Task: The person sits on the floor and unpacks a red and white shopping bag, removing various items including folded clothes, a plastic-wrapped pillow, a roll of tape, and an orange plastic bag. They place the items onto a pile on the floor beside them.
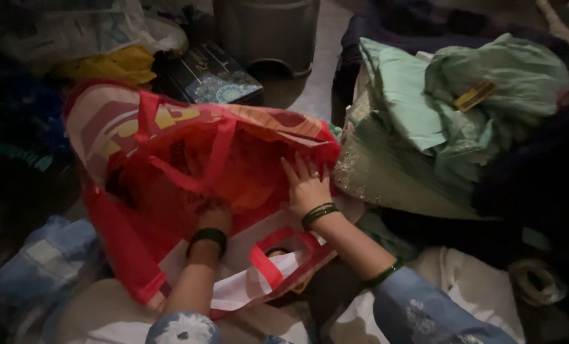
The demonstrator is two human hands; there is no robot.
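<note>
**Both hands inside the red bag**

We find our left hand (213, 216) sunk in the red bag (170, 165), its grip hidden (we cannot tell). Our right hand (305, 186) lies open, fingers spread, on the bag's inner wall. The bag sits before us, green cloth (437, 121) just beside.

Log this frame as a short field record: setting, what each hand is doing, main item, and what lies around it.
setting: dim floor area crowded with cloth and bags
main item: large red bag with red strap handles, mouth open
left hand: left hand reaches down inside the bag, fingers hidden
right hand: right hand lies flat, fingers spread, on the bag's inner right side
wrists: dark bangles on both
right of bag: folded green fabric
behind bag: grey bin, dark patterned box
</note>
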